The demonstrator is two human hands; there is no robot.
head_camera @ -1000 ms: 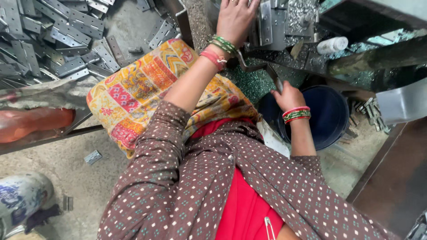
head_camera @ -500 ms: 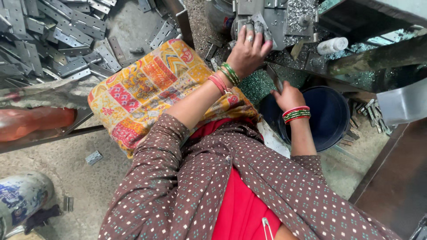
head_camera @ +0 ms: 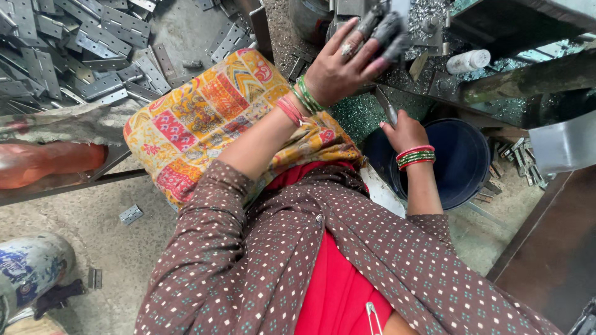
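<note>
Head view: left hand [head_camera: 343, 65] splayed open on the press [head_camera: 428, 25].
Right hand [head_camera: 403, 131] pinches a metal strip [head_camera: 386, 111], I judge stiff, sharp-edged; hold its flats.

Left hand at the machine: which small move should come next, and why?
Probably lower the left hand a little further onto the machine. Its grimy fingertips are raised at the machine's front, and I cannot tell if they grip anything. The right hand rests by the blue bucket.

dusty concrete floor [head_camera: 93, 236], daylight, metal bench [head_camera: 528, 80]
</note>
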